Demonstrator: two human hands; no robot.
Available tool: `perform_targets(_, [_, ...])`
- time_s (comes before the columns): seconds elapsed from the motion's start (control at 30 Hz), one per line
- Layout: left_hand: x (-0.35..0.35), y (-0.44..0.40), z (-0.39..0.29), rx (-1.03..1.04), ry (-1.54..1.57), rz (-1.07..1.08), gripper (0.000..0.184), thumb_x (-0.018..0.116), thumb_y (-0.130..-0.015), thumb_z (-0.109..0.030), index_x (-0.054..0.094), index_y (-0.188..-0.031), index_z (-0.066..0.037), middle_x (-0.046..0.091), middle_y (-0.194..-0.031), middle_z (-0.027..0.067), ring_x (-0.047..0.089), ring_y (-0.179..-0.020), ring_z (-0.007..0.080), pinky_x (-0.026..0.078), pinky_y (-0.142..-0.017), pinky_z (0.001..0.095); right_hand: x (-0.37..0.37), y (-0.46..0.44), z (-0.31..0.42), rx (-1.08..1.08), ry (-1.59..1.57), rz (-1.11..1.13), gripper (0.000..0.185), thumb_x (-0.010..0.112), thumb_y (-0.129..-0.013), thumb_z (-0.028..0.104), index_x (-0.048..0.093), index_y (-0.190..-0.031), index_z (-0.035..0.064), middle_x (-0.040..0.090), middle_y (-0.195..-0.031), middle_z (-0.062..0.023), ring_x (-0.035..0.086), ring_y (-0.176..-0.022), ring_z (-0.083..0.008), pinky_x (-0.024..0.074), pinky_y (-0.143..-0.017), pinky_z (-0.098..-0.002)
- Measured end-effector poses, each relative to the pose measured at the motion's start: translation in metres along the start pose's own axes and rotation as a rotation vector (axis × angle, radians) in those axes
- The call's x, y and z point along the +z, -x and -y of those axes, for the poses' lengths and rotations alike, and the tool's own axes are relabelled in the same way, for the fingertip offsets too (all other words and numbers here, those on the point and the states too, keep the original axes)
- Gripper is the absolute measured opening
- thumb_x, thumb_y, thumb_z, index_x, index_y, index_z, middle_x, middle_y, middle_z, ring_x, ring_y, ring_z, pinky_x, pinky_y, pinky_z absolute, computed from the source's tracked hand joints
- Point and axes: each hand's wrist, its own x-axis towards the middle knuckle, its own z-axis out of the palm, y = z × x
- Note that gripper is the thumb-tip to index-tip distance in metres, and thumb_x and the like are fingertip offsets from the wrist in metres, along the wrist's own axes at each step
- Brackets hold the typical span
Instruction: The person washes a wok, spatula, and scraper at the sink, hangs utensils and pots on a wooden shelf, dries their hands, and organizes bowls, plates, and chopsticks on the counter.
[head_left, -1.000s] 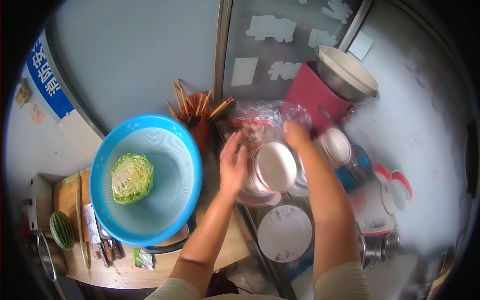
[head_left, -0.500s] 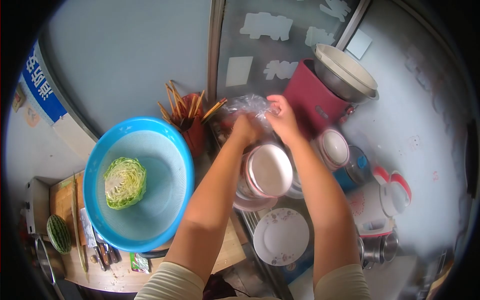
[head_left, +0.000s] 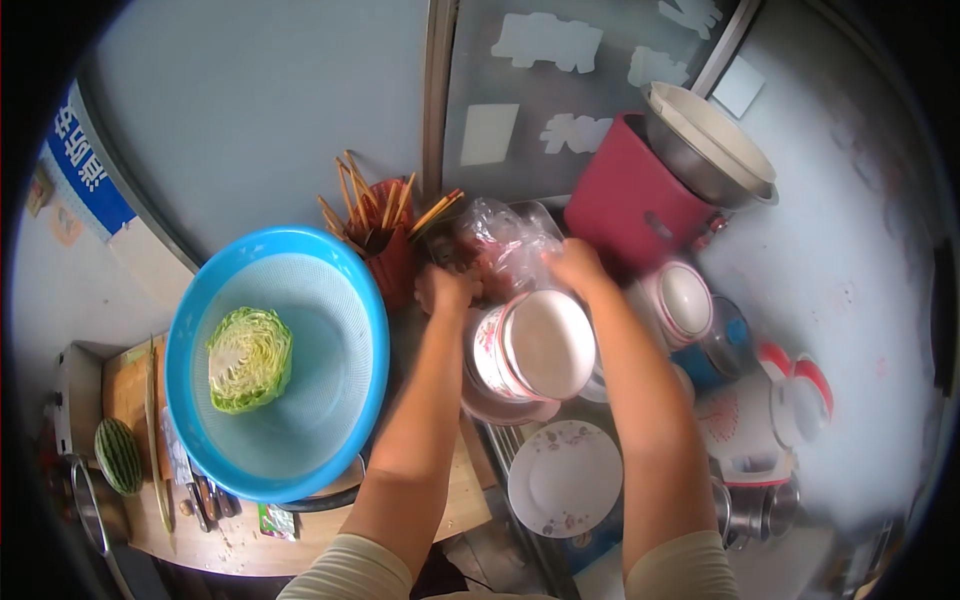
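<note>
The right hand (head_left: 574, 265) pinches the clear bag (head_left: 508, 240) near the far edge of the metal counter (head_left: 500, 440), behind the bowls (head_left: 548, 347). The left hand (head_left: 446, 289) has bent fingers; one cannot tell what they hold.

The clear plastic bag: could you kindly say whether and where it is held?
The right hand seems to hold the clear plastic bag by its right edge; whether the left hand holds anything cannot be told.

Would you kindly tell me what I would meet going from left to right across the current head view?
Striped watermelon, cut cabbage, red chopstick holder, left hand, clear plastic bag, right hand, small pink-rimmed bowl.
</note>
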Motion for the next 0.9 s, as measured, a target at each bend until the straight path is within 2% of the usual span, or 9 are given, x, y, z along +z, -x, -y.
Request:
perform_targets(0.07, [0.017, -0.017, 0.032, -0.025, 0.055, 0.142, 0.042, 0.069, -0.065, -0.017, 0.056, -0.100, 0.003, 0.061, -0.096, 0.0227, 0.059, -0.094, 0.0363, 0.047, -0.081, 0.0407, 0.003, -0.005, -0.004, 0.030, -0.004, 0.022, 0.044, 0.063, -0.078, 0.031, 0.058, -0.104, -0.0044, 0.057, -0.109, -0.0226, 0.057, -0.100, -0.0332, 0.0448, -0.085, -0.0385])
perform_targets(0.17, [0.024, -0.020, 0.043, 0.110, -0.086, 0.052, 0.038, 0.063, -0.068, -0.013, 0.052, -0.100, 0.004, 0.060, -0.095, 0.0260, 0.058, -0.094, 0.0392, 0.045, -0.082, 0.0430, 0.002, -0.002, 0.002, 0.090, -0.021, 0.060, 0.044, 0.063, -0.078, 0.030, 0.057, -0.105, -0.0050, 0.057, -0.109, -0.0234, 0.057, -0.100, -0.0340, 0.0445, -0.086, -0.0385])
perform_targets(0.27, [0.025, -0.021, 0.041, 0.117, -0.032, 0.013, 0.036, 0.060, -0.069, -0.011, 0.050, -0.100, 0.003, 0.059, -0.095, 0.0281, 0.056, -0.094, 0.0407, 0.045, -0.082, 0.0434, 0.000, 0.003, 0.008, 0.114, -0.007, 0.079, 0.045, 0.061, -0.080, 0.030, 0.056, -0.106, -0.0070, 0.056, -0.110, -0.0241, 0.057, -0.102, -0.0326, 0.0446, -0.085, -0.0378])
perform_targets(0.47, [0.036, -0.028, 0.046, 0.120, 0.080, -0.037, 0.034, 0.059, -0.067, -0.006, 0.049, -0.098, 0.001, 0.059, -0.096, 0.0270, 0.055, -0.096, 0.0413, 0.045, -0.081, 0.0432, -0.005, 0.012, 0.009, 0.257, -0.548, 0.210, 0.044, 0.060, -0.083, 0.026, 0.054, -0.106, -0.0109, 0.056, -0.110, -0.0253, 0.058, -0.099, -0.0309, 0.0450, -0.082, -0.0396])
perform_targets(0.57, [0.034, -0.030, 0.043, 0.167, 0.080, -0.020, 0.035, 0.059, -0.065, -0.004, 0.050, -0.098, 0.000, 0.059, -0.095, 0.0264, 0.055, -0.094, 0.0423, 0.044, -0.081, 0.0439, -0.011, 0.015, 0.009, 0.270, -0.667, 0.307, 0.057, 0.062, -0.081, 0.027, 0.043, -0.118, -0.0120, 0.051, -0.116, -0.0265, 0.055, -0.102, -0.0305, 0.0453, -0.081, -0.0411])
perform_targets(0.67, [0.037, -0.033, 0.045, 0.192, 0.099, -0.006, 0.031, 0.057, -0.068, -0.005, 0.050, -0.098, -0.001, 0.059, -0.094, 0.0265, 0.055, -0.093, 0.0432, 0.044, -0.080, 0.0447, -0.002, 0.013, 0.004, 0.238, -0.543, 0.306, 0.072, 0.066, -0.076, 0.038, 0.037, -0.126, -0.0051, 0.050, -0.116, -0.0218, 0.052, -0.102, -0.0274, 0.0418, -0.086, -0.0392])
perform_targets(0.77, [0.036, -0.029, 0.043, 0.205, 0.031, 0.016, 0.031, 0.052, -0.072, -0.007, 0.048, -0.103, -0.002, 0.058, -0.097, 0.0266, 0.055, -0.094, 0.0431, 0.044, -0.081, 0.0456, -0.009, 0.026, 0.010, 0.190, -0.581, 0.376, 0.097, 0.071, -0.073, 0.031, 0.006, -0.136, -0.0046, 0.034, -0.131, -0.0277, 0.047, -0.113, -0.0309, 0.0442, -0.085, -0.0421])
perform_targets(0.87, [0.028, -0.016, 0.049, 0.264, -0.048, 0.056, 0.037, 0.049, -0.076, -0.011, 0.041, -0.111, -0.002, 0.057, -0.100, 0.0282, 0.055, -0.095, 0.0429, 0.043, -0.083, 0.0467, -0.005, 0.026, -0.002, 0.067, -0.576, 0.362, 0.102, 0.075, -0.069, 0.027, 0.005, -0.138, -0.0018, 0.033, -0.132, -0.0263, 0.043, -0.117, -0.0317, 0.0424, -0.089, -0.0406])
perform_targets(0.9, [0.031, -0.017, 0.052, 0.199, -0.098, 0.101, 0.040, 0.049, -0.077, -0.013, 0.038, -0.113, -0.001, 0.057, -0.101, 0.0287, 0.055, -0.096, 0.0430, 0.043, -0.084, 0.0469, -0.003, 0.025, -0.005, 0.065, -0.637, 0.402, 0.103, 0.076, -0.067, 0.026, 0.006, -0.138, -0.0005, 0.032, -0.133, -0.0245, 0.040, -0.119, -0.0312, 0.0386, -0.093, -0.0398])
